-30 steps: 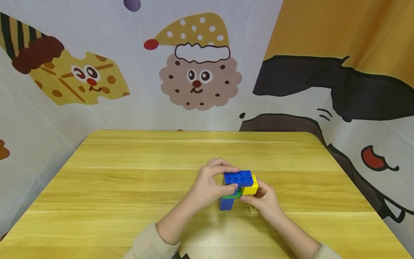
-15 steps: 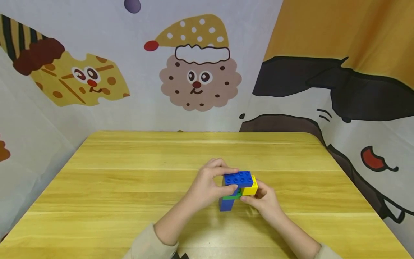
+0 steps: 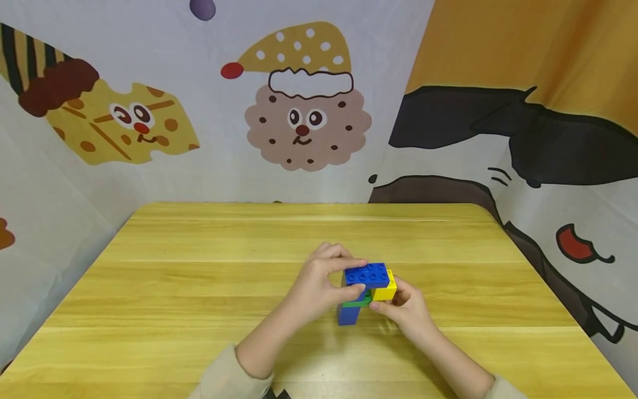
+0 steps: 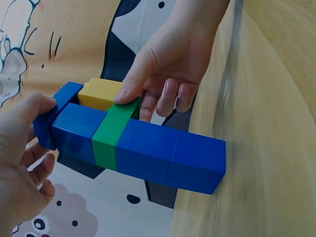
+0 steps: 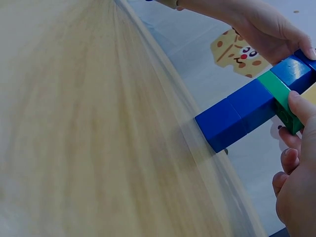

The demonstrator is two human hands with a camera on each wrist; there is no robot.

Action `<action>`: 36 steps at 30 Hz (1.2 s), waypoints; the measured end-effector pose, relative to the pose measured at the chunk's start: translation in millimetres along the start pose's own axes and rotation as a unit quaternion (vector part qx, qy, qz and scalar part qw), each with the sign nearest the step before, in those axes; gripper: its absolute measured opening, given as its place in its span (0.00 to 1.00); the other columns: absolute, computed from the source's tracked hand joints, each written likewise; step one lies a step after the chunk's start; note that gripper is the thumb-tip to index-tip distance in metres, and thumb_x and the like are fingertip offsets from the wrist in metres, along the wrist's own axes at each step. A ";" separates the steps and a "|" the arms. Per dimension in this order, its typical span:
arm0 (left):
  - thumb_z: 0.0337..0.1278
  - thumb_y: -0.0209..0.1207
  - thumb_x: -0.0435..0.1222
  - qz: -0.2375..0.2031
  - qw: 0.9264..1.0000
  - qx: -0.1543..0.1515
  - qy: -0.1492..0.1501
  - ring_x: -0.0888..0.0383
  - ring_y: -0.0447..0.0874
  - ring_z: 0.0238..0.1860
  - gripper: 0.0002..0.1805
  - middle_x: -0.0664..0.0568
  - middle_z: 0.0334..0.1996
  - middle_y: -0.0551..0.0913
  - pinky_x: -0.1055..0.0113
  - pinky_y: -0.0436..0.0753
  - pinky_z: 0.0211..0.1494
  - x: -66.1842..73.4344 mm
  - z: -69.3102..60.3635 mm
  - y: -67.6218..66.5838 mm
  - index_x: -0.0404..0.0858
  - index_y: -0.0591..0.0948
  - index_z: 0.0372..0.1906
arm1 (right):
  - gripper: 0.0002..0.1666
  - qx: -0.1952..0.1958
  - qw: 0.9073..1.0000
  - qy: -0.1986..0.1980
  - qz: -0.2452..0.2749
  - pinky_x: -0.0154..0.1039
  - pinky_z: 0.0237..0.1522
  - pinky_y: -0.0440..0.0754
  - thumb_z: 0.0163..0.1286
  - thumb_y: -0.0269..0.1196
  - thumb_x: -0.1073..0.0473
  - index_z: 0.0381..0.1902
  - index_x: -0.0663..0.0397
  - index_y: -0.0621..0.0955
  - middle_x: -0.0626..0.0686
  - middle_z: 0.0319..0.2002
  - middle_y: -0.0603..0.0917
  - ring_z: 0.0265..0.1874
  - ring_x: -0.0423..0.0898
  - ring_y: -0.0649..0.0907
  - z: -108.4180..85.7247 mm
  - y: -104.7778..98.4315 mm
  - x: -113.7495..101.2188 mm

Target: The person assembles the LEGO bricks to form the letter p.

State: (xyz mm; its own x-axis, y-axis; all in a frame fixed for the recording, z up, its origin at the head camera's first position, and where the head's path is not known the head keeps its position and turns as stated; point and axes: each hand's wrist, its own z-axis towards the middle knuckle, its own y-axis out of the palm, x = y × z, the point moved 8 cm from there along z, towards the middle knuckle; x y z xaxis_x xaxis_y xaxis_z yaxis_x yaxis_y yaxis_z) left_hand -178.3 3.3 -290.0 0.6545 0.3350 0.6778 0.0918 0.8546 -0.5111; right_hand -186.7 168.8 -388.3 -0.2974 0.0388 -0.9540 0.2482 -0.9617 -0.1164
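A column of toy building bricks stands upright between both hands in the head view. Across its top lies a blue brick (image 3: 366, 275) with studs, pinched between the left hand's (image 3: 319, 285) thumb and fingers. The right hand (image 3: 411, 310) holds a yellow brick (image 3: 384, 292) on the column's right side; its thumb lies at the edge where yellow meets green. As the left wrist view shows, the yellow brick sits beside a blue brick (image 4: 79, 126), both above a green brick (image 4: 116, 129). Two more blue bricks (image 4: 170, 153) form the lower part. Whether the base touches the table cannot be told.
The wooden table (image 3: 199, 288) spreads around the hands, its far edge meeting a cloth (image 3: 199, 183) printed with cartoon figures. Beige sleeves (image 3: 234, 374) cover the forearms near the bottom. A small dark object (image 3: 277, 394) shows at the lower edge.
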 end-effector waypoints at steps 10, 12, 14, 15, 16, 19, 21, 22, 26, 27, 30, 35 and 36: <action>0.50 0.70 0.36 -0.026 0.999 -0.010 0.018 0.63 0.69 0.41 0.19 0.63 0.37 0.76 0.67 0.73 0.41 -1.5 -2.0 1.7 0.39 0.85 0.49 | 0.23 0.005 1.000 -0.001 -0.004 0.36 0.33 0.82 0.59 0.66 0.73 0.53 0.71 0.76 0.50 0.42 0.85 0.35 0.42 0.83 0.1 -0.4 0.4; 0.51 0.70 0.36 -0.025 0.999 -0.016 0.020 0.63 0.69 0.41 0.19 0.63 0.36 0.75 0.66 0.72 0.41 -1.3 -2.3 1.8 0.39 0.84 0.50 | 0.23 0.006 1.000 -0.001 -0.005 0.37 0.33 0.82 0.59 0.67 0.72 0.53 0.71 0.76 0.50 0.42 0.85 0.35 0.43 0.83 0.1 -0.2 0.0; 0.51 0.70 0.36 -0.027 0.999 -0.020 0.019 0.61 0.70 0.41 0.19 0.63 0.36 0.75 0.66 0.72 0.41 -0.7 -2.4 1.5 0.39 0.84 0.50 | 0.23 0.006 1.000 -0.001 -0.006 0.36 0.33 0.82 0.59 0.67 0.72 0.53 0.71 0.76 0.50 0.42 0.85 0.35 0.43 0.83 0.2 0.0 -0.4; 0.51 0.70 0.36 -0.030 0.999 -0.021 0.016 0.60 0.70 0.40 0.19 0.63 0.36 0.75 0.66 0.72 0.41 -0.6 -2.5 1.3 0.39 0.84 0.50 | 0.23 0.006 1.000 -0.001 -0.007 0.36 0.33 0.82 0.59 0.67 0.73 0.53 0.72 0.76 0.50 0.42 0.85 0.35 0.42 0.83 0.2 0.1 -0.6; 0.51 0.70 0.36 -0.031 0.999 -0.023 0.014 0.59 0.71 0.40 0.19 0.63 0.36 0.75 0.67 0.72 0.41 -0.4 -2.5 1.3 0.38 0.84 0.50 | 0.23 0.005 1.000 -0.002 -0.007 0.36 0.33 0.82 0.59 0.66 0.73 0.53 0.72 0.76 0.50 0.42 0.85 0.35 0.42 0.83 0.3 0.3 -0.7; 0.51 0.69 0.36 -0.032 0.999 -0.024 0.008 0.55 0.72 0.38 0.19 0.62 0.35 0.75 0.67 0.71 0.40 0.0 -2.9 1.6 0.37 0.84 0.51 | 0.22 0.005 1.000 -0.003 -0.007 0.37 0.33 0.82 0.59 0.66 0.74 0.52 0.73 0.76 0.50 0.42 0.85 0.35 0.41 0.83 0.6 0.6 -1.0; 0.51 0.69 0.36 -0.027 0.999 -0.024 0.006 0.54 0.72 0.38 0.19 0.62 0.35 0.74 0.67 0.71 0.39 -0.2 -2.8 2.0 0.37 0.84 0.51 | 0.22 0.005 1.000 -0.003 -0.011 0.37 0.32 0.82 0.59 0.66 0.74 0.52 0.73 0.76 0.51 0.41 0.86 0.34 0.41 0.83 1.0 0.7 -1.3; 0.51 0.69 0.35 -0.024 0.999 -0.024 0.006 0.55 0.72 0.38 0.19 0.62 0.35 0.74 0.65 0.72 0.39 0.2 -2.9 2.2 0.37 0.84 0.51 | 0.22 0.005 1.000 -0.004 -0.014 0.37 0.32 0.82 0.59 0.66 0.74 0.52 0.73 0.76 0.51 0.41 0.86 0.34 0.41 0.83 0.9 0.5 -1.4; 0.52 0.69 0.36 0.003 0.999 -0.030 0.015 0.57 0.71 0.39 0.19 0.62 0.35 0.74 0.63 0.71 0.44 2.3 -2.8 2.6 0.38 0.84 0.51 | 0.23 0.004 1.000 -0.006 -0.022 0.36 0.32 0.82 0.59 0.67 0.72 0.53 0.72 0.76 0.50 0.42 0.86 0.34 0.42 0.83 0.7 0.1 -2.2; 0.52 0.69 0.36 0.012 0.999 -0.033 0.019 0.58 0.71 0.39 0.19 0.62 0.35 0.73 0.63 0.71 0.45 3.4 -2.6 2.6 0.38 0.84 0.51 | 0.23 0.004 1.000 -0.007 -0.022 0.36 0.32 0.82 0.59 0.67 0.72 0.53 0.73 0.76 0.50 0.42 0.86 0.34 0.42 0.82 0.7 0.0 -2.3; 0.53 0.68 0.37 0.041 0.998 -0.044 0.033 0.60 0.70 0.39 0.19 0.62 0.35 0.72 0.63 0.69 0.48 6.6 -1.6 2.9 0.39 0.83 0.52 | 0.24 0.003 1.000 -0.012 -0.020 0.36 0.32 0.82 0.58 0.67 0.73 0.53 0.73 0.75 0.50 0.42 0.85 0.34 0.43 0.83 0.6 0.0 -3.2; 0.54 0.68 0.37 0.063 0.995 -0.063 0.048 0.64 0.68 0.37 0.19 0.62 0.34 0.71 0.63 0.68 0.49 10.4 0.5 3.6 0.38 0.83 0.52 | 0.24 0.002 1.000 -0.019 -0.024 0.38 0.34 0.83 0.57 0.67 0.74 0.53 0.73 0.76 0.50 0.42 0.85 0.36 0.44 0.83 0.5 -0.1 -3.7; 0.53 0.68 0.36 0.062 0.995 -0.065 0.049 0.64 0.68 0.37 0.19 0.61 0.34 0.71 0.62 0.68 0.49 10.9 1.1 3.4 0.38 0.83 0.52 | 0.24 0.001 0.999 -0.019 -0.025 0.38 0.34 0.83 0.57 0.67 0.74 0.52 0.73 0.76 0.50 0.43 0.85 0.36 0.44 0.83 0.7 -0.2 -3.8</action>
State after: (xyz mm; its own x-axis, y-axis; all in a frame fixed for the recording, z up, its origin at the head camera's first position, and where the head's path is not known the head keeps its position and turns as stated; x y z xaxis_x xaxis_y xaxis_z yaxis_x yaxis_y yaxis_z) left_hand -171.8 10.3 -283.8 0.7365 0.3891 0.5534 0.0977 0.7483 -0.6561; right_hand -186.3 168.7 -384.4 -0.3451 0.0767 -0.9354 0.2298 -0.9594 -0.1635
